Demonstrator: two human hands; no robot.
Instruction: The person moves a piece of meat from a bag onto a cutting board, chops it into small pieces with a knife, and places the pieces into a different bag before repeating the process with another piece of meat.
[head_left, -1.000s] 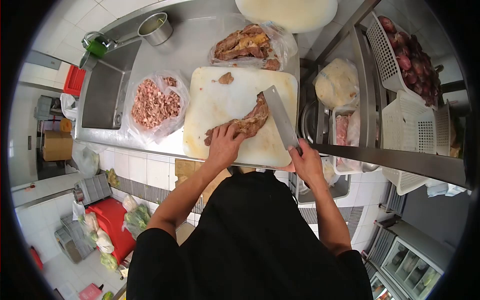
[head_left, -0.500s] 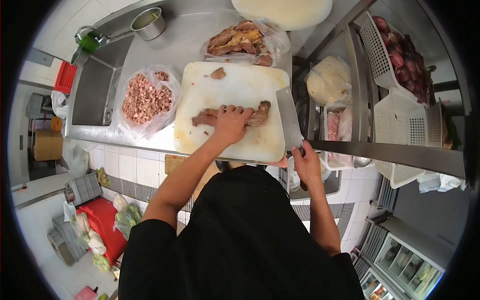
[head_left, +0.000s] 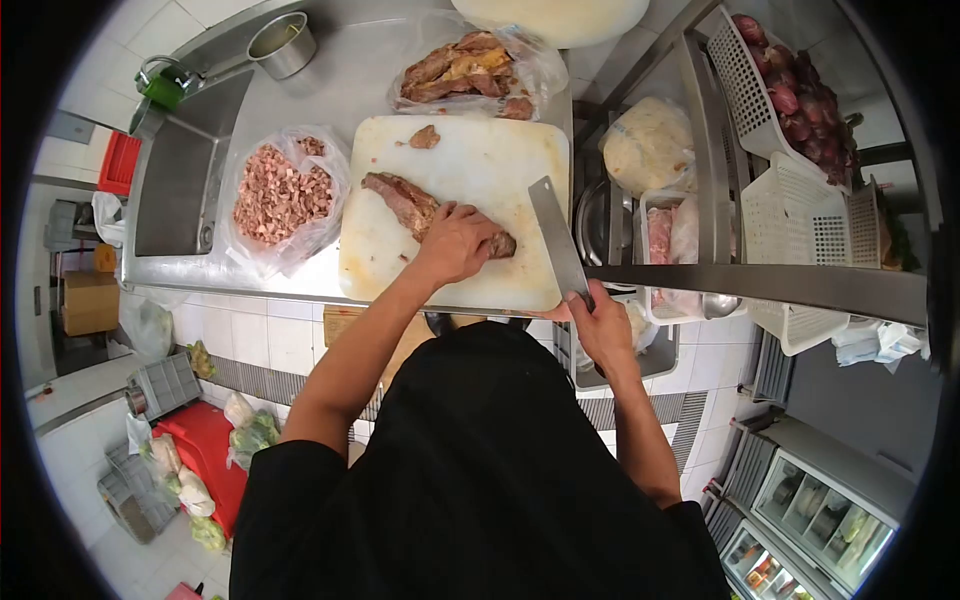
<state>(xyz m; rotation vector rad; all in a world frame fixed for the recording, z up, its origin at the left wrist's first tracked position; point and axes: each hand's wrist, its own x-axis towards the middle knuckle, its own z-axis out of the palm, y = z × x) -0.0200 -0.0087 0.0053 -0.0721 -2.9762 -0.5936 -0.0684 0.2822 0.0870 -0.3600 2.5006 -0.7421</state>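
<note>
A long piece of cooked meat (head_left: 402, 203) lies diagonally on the white cutting board (head_left: 470, 150). My left hand (head_left: 457, 243) is closed over its lower right part, fingers wrapped on top. At the board's right side my right hand (head_left: 602, 322) grips the handle of a wide cleaver (head_left: 560, 240), whose blade rests over the board's right edge, apart from the meat. A small meat scrap (head_left: 425, 137) sits near the board's top edge.
Left of the board is a plastic bag of diced meat (head_left: 283, 197). Behind it lies a bag of large meat pieces (head_left: 462, 70). A metal pot (head_left: 282, 46) stands near the sink (head_left: 185, 170). A steel rack (head_left: 780, 283) with baskets borders the right side.
The meat has turned from nearly level to diagonal, its left end now further up the board. The cleaver and my right hand have shifted slightly left.
</note>
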